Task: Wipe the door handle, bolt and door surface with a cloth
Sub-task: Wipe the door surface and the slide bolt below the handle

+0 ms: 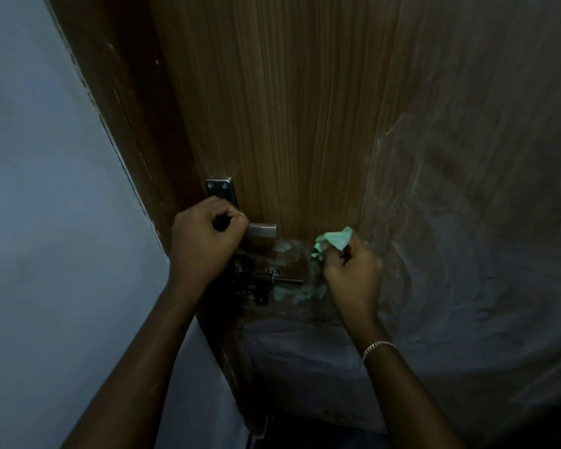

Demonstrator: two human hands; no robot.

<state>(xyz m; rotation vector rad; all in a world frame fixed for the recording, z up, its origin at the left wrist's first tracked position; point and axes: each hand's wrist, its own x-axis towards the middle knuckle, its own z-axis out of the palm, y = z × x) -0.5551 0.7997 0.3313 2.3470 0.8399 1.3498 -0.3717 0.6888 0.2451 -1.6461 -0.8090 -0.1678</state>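
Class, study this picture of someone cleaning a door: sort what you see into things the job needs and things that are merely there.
Part of the job:
green cloth in the right hand
door handle, gripped by the left hand
bolt
door surface

Merely there:
wall
bracelet

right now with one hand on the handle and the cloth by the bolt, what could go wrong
1. The left hand grips the door handle; pressing it down may unlatch the door, which could swing mid-wipe.
2. The green cloth, bunched in the right hand, sits close to the bolt; loose folds could snag on the rod or brackets.
3. Smears show on the door around the bolt; a crumpled cloth may spread rather than lift them.
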